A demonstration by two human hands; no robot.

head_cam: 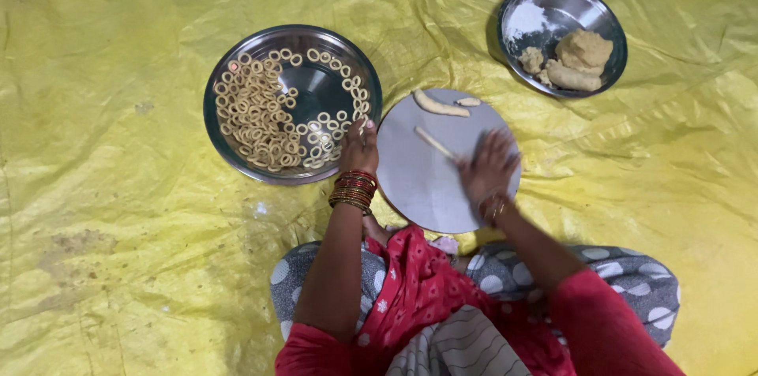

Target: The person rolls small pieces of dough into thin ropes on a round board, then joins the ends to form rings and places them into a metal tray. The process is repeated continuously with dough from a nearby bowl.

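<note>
On the round board, hands flat on dough strip.

The light is soft and even, a bit dim at the corners. The crinkled yellow plastic sheet shines in pale patches. The two round shiny steel plates glare — the big one most. The right hand is smeared with blur (the rest looks sharp).
</note>
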